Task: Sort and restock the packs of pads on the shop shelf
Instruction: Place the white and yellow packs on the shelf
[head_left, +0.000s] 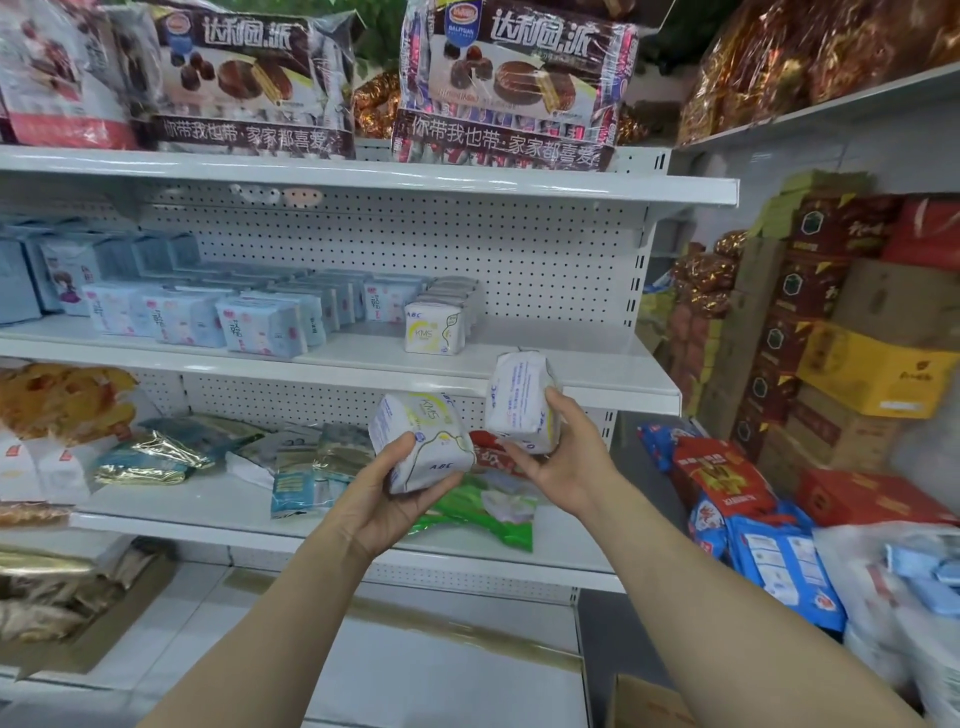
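Just below the middle shelf (571, 375), my left hand (387, 501) cups a white ABC pack (421, 441) from beneath, and my right hand (561, 467) grips a second ABC pack (519, 400) by its lower end. Both look light, soft and slick-wrapped, so I'd squeeze across the flat faces. That shelf holds a row of matching ABC packs (435, 327) beside blue-and-pink packs (260, 327).

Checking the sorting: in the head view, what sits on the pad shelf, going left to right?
From the left: blue packs → cartoon pack → pink-print packs → white ABC packs → bare shelf.
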